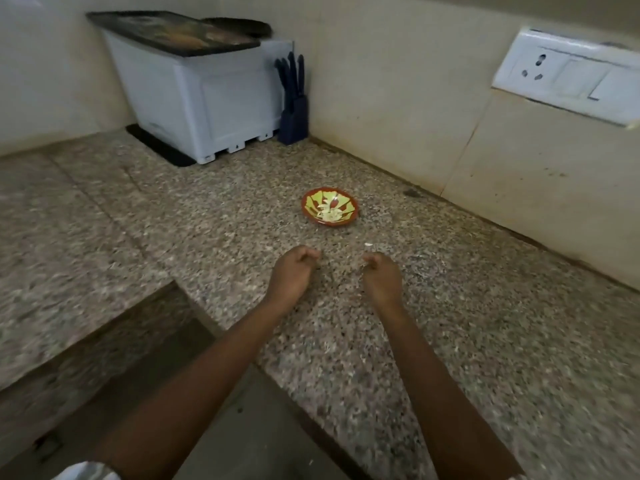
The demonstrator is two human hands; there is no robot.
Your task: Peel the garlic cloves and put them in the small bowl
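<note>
Heavy motion blur. Left hand [292,275] and right hand [382,278] hover apart over mid-counter [207,237], fingers curled inward; can't tell if either pinches anything. Small bowl [304,206] sits beyond them near the counter's back edge, with pale bits [327,213] inside, cloves or peel unclear.

- left grip [294,271], on the near side of the small bowl [306,206]: fingers curled inward and motion-smeared; anything they enclose is hidden.
- right grip [382,277], near side of the bowl: curled the same way, contents not discernible.
- pale pieces [328,213] inside the bowl: too small and soft to tell clove from skin.
- white fleck [368,244] on the bench [242,216], between bowl and right grip: too small to identify.
- switch plate [568,74], far right of the bowl: cut off by the view's right edge.
- knife block [294,121], beyond the bowl: blades hidden inside it.
- dark round item [242,26], beyond the bowl: mostly hidden behind the white container [207,98].
</note>
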